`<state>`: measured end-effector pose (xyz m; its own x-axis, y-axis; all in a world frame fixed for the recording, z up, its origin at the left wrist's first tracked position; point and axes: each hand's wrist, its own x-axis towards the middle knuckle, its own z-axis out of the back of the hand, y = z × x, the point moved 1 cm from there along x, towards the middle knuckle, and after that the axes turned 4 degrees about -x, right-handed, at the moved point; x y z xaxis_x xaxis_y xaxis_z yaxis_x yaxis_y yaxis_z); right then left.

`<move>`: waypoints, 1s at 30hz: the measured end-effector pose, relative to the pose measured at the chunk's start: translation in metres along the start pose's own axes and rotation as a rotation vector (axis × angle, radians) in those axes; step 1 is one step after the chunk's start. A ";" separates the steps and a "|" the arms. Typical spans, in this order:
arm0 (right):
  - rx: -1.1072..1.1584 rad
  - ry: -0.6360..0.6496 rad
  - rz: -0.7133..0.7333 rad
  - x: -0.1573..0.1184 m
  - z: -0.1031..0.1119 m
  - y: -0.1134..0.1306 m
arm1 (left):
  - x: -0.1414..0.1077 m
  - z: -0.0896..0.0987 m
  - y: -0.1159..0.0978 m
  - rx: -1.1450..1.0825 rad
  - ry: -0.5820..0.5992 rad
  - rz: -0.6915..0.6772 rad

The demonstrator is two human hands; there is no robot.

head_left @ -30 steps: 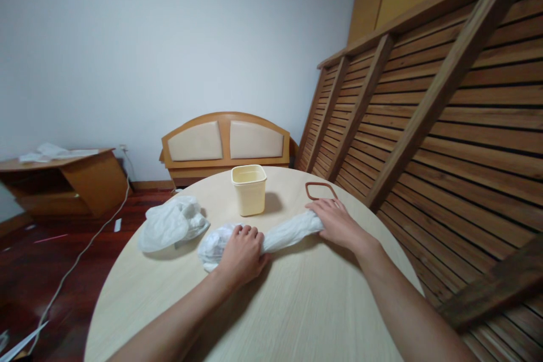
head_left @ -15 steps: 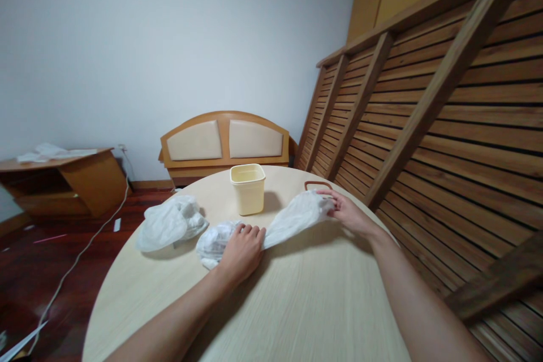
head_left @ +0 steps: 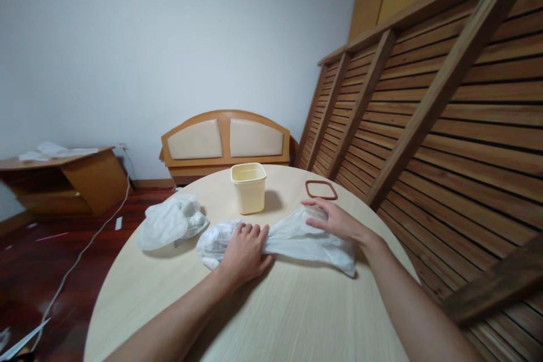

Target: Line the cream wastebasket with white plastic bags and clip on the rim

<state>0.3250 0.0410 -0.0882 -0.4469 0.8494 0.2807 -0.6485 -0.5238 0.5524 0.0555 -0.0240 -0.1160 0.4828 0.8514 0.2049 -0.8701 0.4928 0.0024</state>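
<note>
A white, translucent plastic bag lies stretched across the round table, with a bunched part to the left. My left hand is closed over the middle of this bag, its fingers curled down on the gathered plastic. Above the bag's spread right end, my right hand is open, fingers apart; whether the fingertips touch the plastic I cannot tell. Behind my left hand stands a pale yellow square bin, upright, with nothing showing in its visible upper part. A brown rounded-square ring lies flat beyond my right hand.
Another crumpled white plastic bag sits at the left of the table. A slatted wooden panel leans close on the right. Behind the table is a headboard; a low wooden desk and a cable are at left.
My right hand has opened and let go of the bag's right end. That end has dropped and spread flat toward me, and the brown ring shows whole. My left hand stays in place.
</note>
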 end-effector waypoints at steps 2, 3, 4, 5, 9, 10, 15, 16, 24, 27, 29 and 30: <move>-0.098 0.139 0.082 -0.001 -0.018 0.013 | -0.001 0.001 0.000 0.005 -0.008 0.005; -0.139 0.210 0.092 -0.001 -0.026 0.017 | -0.001 0.002 0.001 0.006 -0.012 0.007; -0.169 0.264 0.079 -0.001 -0.033 0.018 | -0.001 0.002 0.001 0.006 -0.015 0.008; -0.192 0.307 0.056 -0.002 -0.038 0.018 | -0.002 0.002 0.002 0.004 -0.019 0.010; -0.228 0.276 -0.048 -0.002 -0.032 0.002 | -0.002 0.004 0.003 0.001 -0.039 0.029; -0.208 0.244 -0.076 -0.003 -0.026 -0.003 | -0.002 0.003 0.004 0.004 -0.041 0.035; 0.127 0.058 -0.136 -0.001 0.000 -0.030 | 0.001 -0.001 0.006 0.028 -0.036 0.063; 0.175 -0.039 -0.129 0.001 0.002 -0.034 | 0.002 -0.002 0.007 0.028 -0.029 0.070; 0.079 -0.504 -0.330 0.013 -0.009 -0.050 | 0.001 -0.001 0.009 -0.011 -0.020 0.105; -0.190 -0.498 -0.497 0.008 -0.004 -0.037 | 0.000 0.000 0.006 -0.019 -0.034 0.116; -0.301 -0.413 -0.551 0.004 0.001 -0.026 | 0.001 0.000 0.005 -0.019 -0.042 0.137; -0.324 -0.329 -0.566 0.002 0.001 -0.021 | 0.001 0.000 0.005 -0.017 -0.044 0.148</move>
<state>0.3386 0.0537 -0.0983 0.1863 0.9446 0.2701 -0.8977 0.0520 0.4375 0.0520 -0.0211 -0.1157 0.3442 0.9067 0.2440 -0.9295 0.3657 -0.0478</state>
